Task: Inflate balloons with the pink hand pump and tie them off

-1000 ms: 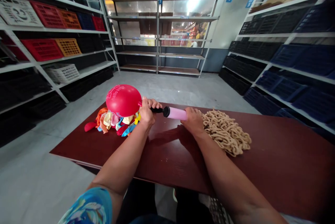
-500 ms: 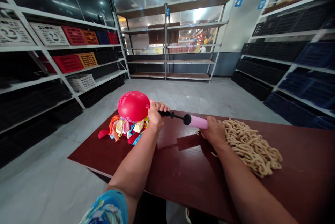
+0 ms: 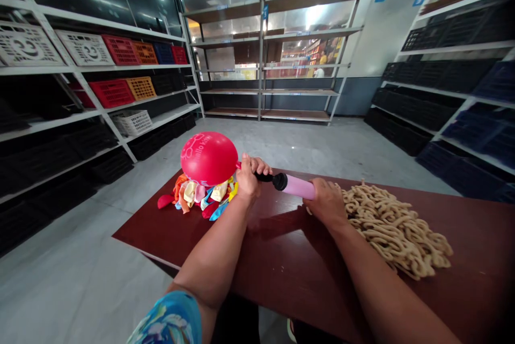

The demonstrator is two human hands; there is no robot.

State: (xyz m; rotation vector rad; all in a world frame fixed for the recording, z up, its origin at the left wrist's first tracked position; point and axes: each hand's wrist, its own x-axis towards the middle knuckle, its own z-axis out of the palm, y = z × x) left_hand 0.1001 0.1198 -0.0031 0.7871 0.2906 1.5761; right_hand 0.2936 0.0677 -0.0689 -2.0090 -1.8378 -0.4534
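A red balloon (image 3: pixel 209 159) with pale print, partly filled, sits on the nozzle end of a hand balloon pump (image 3: pixel 298 187). My left hand (image 3: pixel 250 175) is closed around the balloon's neck and the pump's black end. The pump's pink barrel is gripped by my right hand (image 3: pixel 328 202). The black parts of the pump are pushed close together, with hardly any rod showing. Below the red balloon lies a heap of limp balloons (image 3: pixel 201 196) in several colours. Beside my right hand is a pile of tan cord (image 3: pixel 398 226).
Both piles rest on a dark red-brown table (image 3: pixel 277 263). Shelves with plastic crates (image 3: pixel 118 92) stand at the left, and dark crates (image 3: pixel 434 86) fill those at the right. A metal rack (image 3: pixel 261 65) stands on the grey floor at the back.
My hands have come closer together, and the pump's rod has slid into the barrel. The red balloon has grown larger. The whole view has shifted slightly.
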